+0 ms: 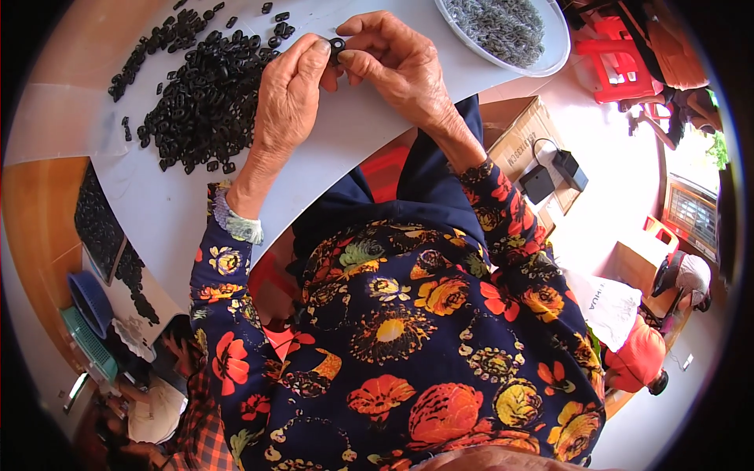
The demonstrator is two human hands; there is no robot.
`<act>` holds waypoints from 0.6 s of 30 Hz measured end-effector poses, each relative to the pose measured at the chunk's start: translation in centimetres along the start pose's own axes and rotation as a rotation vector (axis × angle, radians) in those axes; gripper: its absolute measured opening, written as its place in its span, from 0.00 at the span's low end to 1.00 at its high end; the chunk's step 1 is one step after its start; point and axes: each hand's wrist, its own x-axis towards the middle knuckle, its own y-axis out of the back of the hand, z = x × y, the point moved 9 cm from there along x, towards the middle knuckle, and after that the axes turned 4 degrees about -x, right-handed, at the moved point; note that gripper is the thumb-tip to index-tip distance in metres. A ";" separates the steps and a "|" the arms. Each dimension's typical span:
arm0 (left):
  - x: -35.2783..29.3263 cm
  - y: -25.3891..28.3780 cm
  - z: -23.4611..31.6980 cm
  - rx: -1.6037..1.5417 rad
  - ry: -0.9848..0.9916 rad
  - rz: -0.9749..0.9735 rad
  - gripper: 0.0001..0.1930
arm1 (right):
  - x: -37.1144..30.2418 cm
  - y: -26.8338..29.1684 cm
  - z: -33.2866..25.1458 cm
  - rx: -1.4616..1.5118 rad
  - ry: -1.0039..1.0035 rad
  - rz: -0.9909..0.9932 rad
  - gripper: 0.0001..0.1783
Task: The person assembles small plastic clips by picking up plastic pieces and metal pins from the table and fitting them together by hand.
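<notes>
Above the table, my left hand (292,90) is closed, thumb pressed against the fingers, at the edge of a small black plastic piece (337,45) with a round hole or ring in it. My right hand (400,69) meets it from the other side, thumb and fingertips pinching around the same piece. Part of the piece is hidden by the fingers. Just left of my hands lies a heap of similar small black pieces (200,110), several strayed around its edges. To the right of my right hand, a white round basin (554,61) holds many small grey, metallic-looking springs (503,31).
The pale table (149,208) curves around in front of me. At right are a cardboard box (514,145) with black devices on it and red plastic stools (616,71). Blue and green baskets (88,341) stand at lower left. Other people sit at lower left and far right.
</notes>
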 end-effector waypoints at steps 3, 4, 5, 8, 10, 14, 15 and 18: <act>-0.2 0.2 0.5 0.029 -0.060 0.069 0.14 | 0.0 0.0 0.1 -0.001 -0.007 0.010 0.13; -0.3 0.3 0.7 0.038 -0.092 0.093 0.13 | 0.0 0.0 0.2 -0.005 -0.014 0.016 0.13; -0.4 0.3 0.6 0.039 -0.092 0.092 0.13 | 0.0 0.0 0.2 -0.003 -0.014 0.017 0.13; -0.4 0.2 0.9 0.101 -0.157 0.088 0.12 | -0.1 0.1 0.3 -0.027 -0.014 0.028 0.13; -0.5 0.1 1.1 0.114 -0.181 0.095 0.11 | -0.1 0.1 0.5 -0.022 -0.017 0.029 0.13; -0.1 0.5 1.8 0.217 -0.339 0.090 0.11 | 0.1 0.4 0.5 -0.046 -0.001 0.061 0.11; 0.3 0.4 1.1 0.181 -0.259 0.023 0.11 | 0.1 0.4 0.5 -0.048 -0.002 0.056 0.11; 0.6 0.2 0.0 0.096 -0.159 -0.054 0.11 | 0.1 0.2 0.5 -0.038 -0.014 0.045 0.11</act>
